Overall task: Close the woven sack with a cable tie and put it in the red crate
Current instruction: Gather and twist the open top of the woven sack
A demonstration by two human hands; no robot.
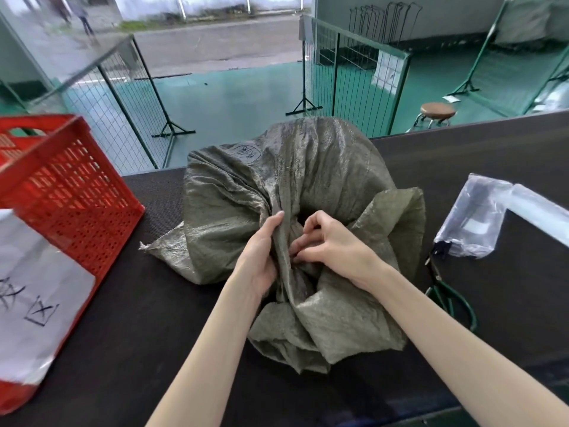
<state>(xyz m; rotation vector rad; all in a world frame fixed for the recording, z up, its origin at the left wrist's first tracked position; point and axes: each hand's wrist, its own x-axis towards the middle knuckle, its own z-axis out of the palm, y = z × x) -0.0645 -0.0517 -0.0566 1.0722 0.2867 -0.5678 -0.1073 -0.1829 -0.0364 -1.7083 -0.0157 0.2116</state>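
A bulging grey-green woven sack [308, 167] lies in the middle of the dark table, its mouth bunched toward me. My left hand [261, 254] grips the gathered neck from the left side. My right hand [329, 241] pinches the same folds from the right, fingers curled into the cloth. Loose sack fabric spreads below both hands. The red crate [70, 192] stands at the table's left edge, a white paper sheet with handwriting taped on its near side. No cable tie shows in either hand.
At the right lie a clear plastic bag [474, 217] with dark pieces at its corner and green-handled pliers [452, 300]. Beyond the dark table [154, 318] are a green floor, wire fence panels [354, 78] and a round stool [437, 110].
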